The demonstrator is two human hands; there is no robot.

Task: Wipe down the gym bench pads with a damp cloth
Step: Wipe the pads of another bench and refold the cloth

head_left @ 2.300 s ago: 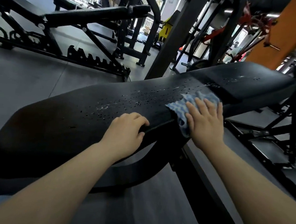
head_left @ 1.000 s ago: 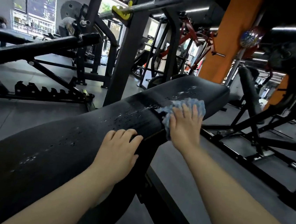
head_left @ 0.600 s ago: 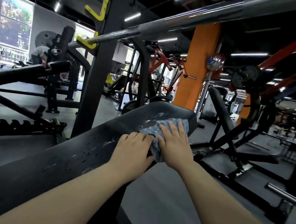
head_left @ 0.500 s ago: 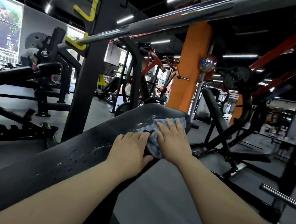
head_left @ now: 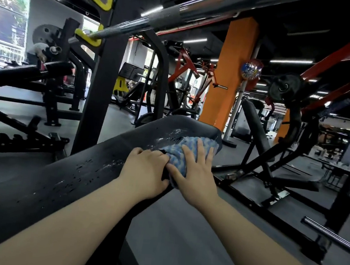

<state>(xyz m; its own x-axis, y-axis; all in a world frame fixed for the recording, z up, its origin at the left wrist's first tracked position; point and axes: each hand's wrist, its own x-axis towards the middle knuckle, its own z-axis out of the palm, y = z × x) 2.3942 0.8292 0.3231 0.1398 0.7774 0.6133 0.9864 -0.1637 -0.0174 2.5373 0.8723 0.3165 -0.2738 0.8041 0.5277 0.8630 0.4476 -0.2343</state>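
Blue-and-white cloth [head_left: 186,152] lies bunched on the far end of the black bench pad [head_left: 92,173], toward one o'clock from us. Our right hand [head_left: 195,173] presses it flat, fingers straight and slightly spread. Our left hand [head_left: 146,172] rests at nine o'clock beside it, fingers curled touching the cloth's edge. Droplets speckle the pad.

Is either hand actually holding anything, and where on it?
The right hand presses flat on the middle of the blue cloth. The left hand rests on the bench pad, fingertips at the cloth's near edge; no clear grip.
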